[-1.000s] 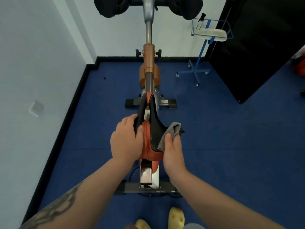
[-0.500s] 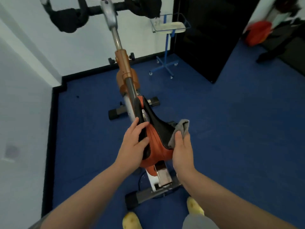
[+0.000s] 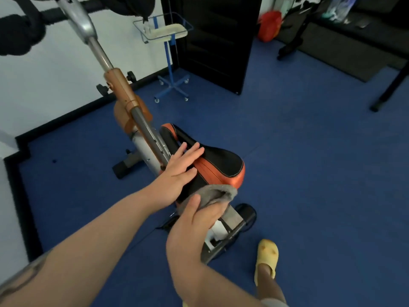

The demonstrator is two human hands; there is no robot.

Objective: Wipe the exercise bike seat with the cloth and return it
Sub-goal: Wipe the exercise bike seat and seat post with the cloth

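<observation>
The exercise bike seat (image 3: pixel 221 165) is black on top with orange sides and sits in the middle of the head view. My left hand (image 3: pixel 179 171) lies flat on the seat's left side, fingers spread across the black top. A grey cloth (image 3: pixel 218 196) is pressed against the seat's rear end, bunched under my right hand (image 3: pixel 194 220), which grips it from below and behind. The bike's frame (image 3: pixel 141 127) slants up to the left toward the black handlebars (image 3: pixel 20 34).
A blue wheeled stand (image 3: pixel 171 63) with a wire basket and a white item stands by the wall behind the bike. A black door (image 3: pixel 212 41) is to its right. A dark sofa (image 3: pixel 354 38) and a red bag (image 3: pixel 269 25) lie far right. My yellow slipper (image 3: pixel 265 258) is on the blue floor.
The view has swung to the right. My right hand has slid the cloth from the seat's right side round to its rear end. My left hand has opened flat on the seat.
</observation>
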